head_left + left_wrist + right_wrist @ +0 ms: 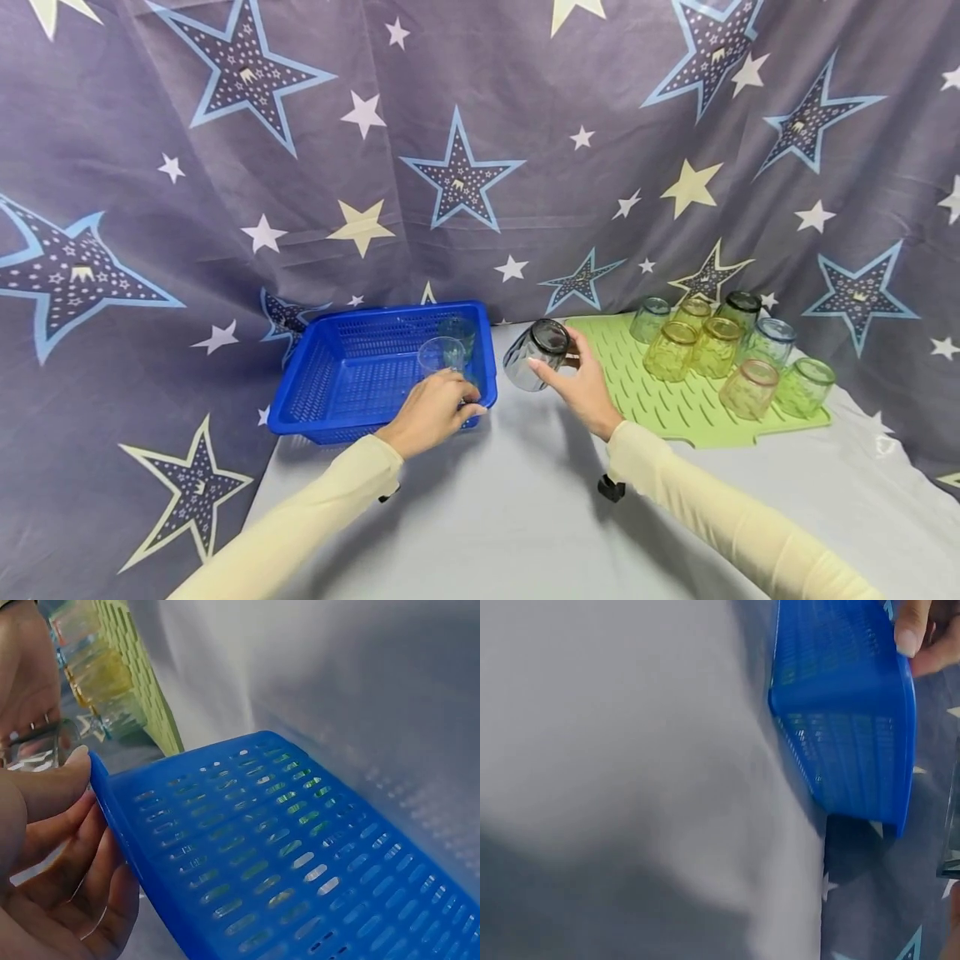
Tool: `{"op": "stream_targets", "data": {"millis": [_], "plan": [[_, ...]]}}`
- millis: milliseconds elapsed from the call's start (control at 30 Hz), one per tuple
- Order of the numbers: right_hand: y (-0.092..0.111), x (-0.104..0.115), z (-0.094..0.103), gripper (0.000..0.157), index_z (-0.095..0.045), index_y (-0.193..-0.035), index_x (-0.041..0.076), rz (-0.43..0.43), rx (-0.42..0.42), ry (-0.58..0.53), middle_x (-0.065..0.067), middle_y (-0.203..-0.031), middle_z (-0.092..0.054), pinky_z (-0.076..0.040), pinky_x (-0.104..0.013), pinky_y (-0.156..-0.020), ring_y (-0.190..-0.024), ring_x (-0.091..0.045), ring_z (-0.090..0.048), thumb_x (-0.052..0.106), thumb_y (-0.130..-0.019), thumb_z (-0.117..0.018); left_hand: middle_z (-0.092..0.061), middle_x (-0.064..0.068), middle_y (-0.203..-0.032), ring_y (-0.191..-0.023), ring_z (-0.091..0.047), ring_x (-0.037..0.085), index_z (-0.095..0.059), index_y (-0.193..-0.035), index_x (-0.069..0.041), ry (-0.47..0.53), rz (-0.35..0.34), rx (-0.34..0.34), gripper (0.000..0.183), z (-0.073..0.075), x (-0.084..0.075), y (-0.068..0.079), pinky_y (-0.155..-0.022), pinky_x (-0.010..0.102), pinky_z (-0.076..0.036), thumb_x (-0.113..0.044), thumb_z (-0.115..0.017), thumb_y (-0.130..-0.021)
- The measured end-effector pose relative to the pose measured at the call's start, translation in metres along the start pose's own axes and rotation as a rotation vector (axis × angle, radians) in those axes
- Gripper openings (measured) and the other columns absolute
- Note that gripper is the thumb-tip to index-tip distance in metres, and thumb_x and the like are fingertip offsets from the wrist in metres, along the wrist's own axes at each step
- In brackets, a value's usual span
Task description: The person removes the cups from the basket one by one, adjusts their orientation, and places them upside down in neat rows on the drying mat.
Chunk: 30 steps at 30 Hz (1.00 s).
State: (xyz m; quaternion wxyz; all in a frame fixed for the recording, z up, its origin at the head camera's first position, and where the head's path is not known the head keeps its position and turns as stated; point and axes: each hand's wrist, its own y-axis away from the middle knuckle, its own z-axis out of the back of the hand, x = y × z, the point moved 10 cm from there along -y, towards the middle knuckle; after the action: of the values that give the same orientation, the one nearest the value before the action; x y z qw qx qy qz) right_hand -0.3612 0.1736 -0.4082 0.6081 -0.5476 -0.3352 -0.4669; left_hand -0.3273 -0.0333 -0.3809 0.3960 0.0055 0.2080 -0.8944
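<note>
My right hand (581,387) grips a dark grey glass (534,358) between thumb and fingers, tilted above the table just right of the blue plastic basket (330,421). Part of this glass (45,746) shows behind the left thumb in the left wrist view. My left hand (435,408) is at the basket's near right corner, thumb and curled fingers on its rim (112,799). Beyond that hand, a clear glass (435,354) stands in the basket, partly hidden. A greenish glass (457,332) is behind it.
A light green drying mat (615,350) lies to the right. On it stand several coloured glasses, among them a yellow one (670,352), a pink one (750,390) and a green one (805,388). A star-patterned curtain (480,75) hangs behind the white-covered table (510,517).
</note>
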Motion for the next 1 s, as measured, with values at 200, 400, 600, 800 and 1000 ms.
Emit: {"op": "stream_targets", "data": {"millis": [200, 400, 600, 800, 1000], "plan": [[0.003, -0.003, 0.018, 0.072, -0.044, -0.151, 0.014, -0.052, 0.004, 0.024, -0.013, -0.132, -0.054, -0.039, -0.055, -0.103, -0.117, -0.029, -0.05, 0.03, -0.091, -0.081, -0.072, 0.001, -0.094, -0.09, -0.066, 0.018, -0.082, -0.1, -0.01, -0.006, -0.049, 0.011, 0.02, -0.003, -0.004, 0.0, -0.081, 0.035, -0.058, -0.028, -0.08, -0.091], [0.004, -0.021, 0.04, 0.077, -0.041, -0.153, 0.014, -0.056, 0.004, 0.098, -0.013, -0.136, -0.052, -0.039, -0.053, -0.105, -0.12, -0.029, -0.049, 0.033, -0.091, -0.081, -0.072, 0.001, -0.093, -0.089, -0.066, 0.018, -0.082, -0.101, -0.01, -0.019, -0.065, 0.025, 0.021, -0.005, -0.005, 0.001, -0.082, 0.036, -0.058, -0.029, -0.079, -0.092], [0.009, -0.034, 0.068, 0.082, -0.04, -0.153, 0.013, -0.076, -0.013, 0.17, -0.014, -0.134, -0.052, -0.041, -0.05, -0.104, -0.119, -0.029, -0.051, 0.044, -0.09, -0.08, -0.071, 0.001, -0.091, -0.087, -0.068, 0.018, -0.083, -0.099, -0.011, -0.034, -0.083, 0.012, 0.02, -0.003, -0.006, 0.002, -0.086, 0.038, -0.058, -0.028, -0.079, -0.092], [0.018, -0.05, 0.099, 0.092, -0.03, -0.159, 0.011, -0.15, -0.027, 0.222, -0.018, -0.138, -0.048, -0.04, -0.052, -0.105, -0.124, -0.034, -0.048, 0.05, -0.091, -0.077, -0.071, 0.0, -0.09, -0.085, -0.064, 0.018, -0.083, -0.099, -0.011, -0.051, -0.092, 0.01, 0.019, -0.004, -0.008, 0.001, -0.074, 0.035, -0.058, -0.029, -0.077, -0.094], [0.026, -0.06, 0.124, 0.096, -0.025, -0.162, 0.009, -0.179, -0.041, 0.266, -0.021, -0.142, -0.046, -0.038, -0.057, -0.106, -0.128, -0.038, -0.045, 0.053, -0.092, -0.075, -0.071, 0.0, -0.089, -0.084, -0.065, 0.017, -0.083, -0.099, -0.011, -0.07, -0.082, 0.007, 0.019, -0.004, -0.008, 0.001, -0.078, 0.035, -0.059, -0.028, -0.077, -0.095]]}}
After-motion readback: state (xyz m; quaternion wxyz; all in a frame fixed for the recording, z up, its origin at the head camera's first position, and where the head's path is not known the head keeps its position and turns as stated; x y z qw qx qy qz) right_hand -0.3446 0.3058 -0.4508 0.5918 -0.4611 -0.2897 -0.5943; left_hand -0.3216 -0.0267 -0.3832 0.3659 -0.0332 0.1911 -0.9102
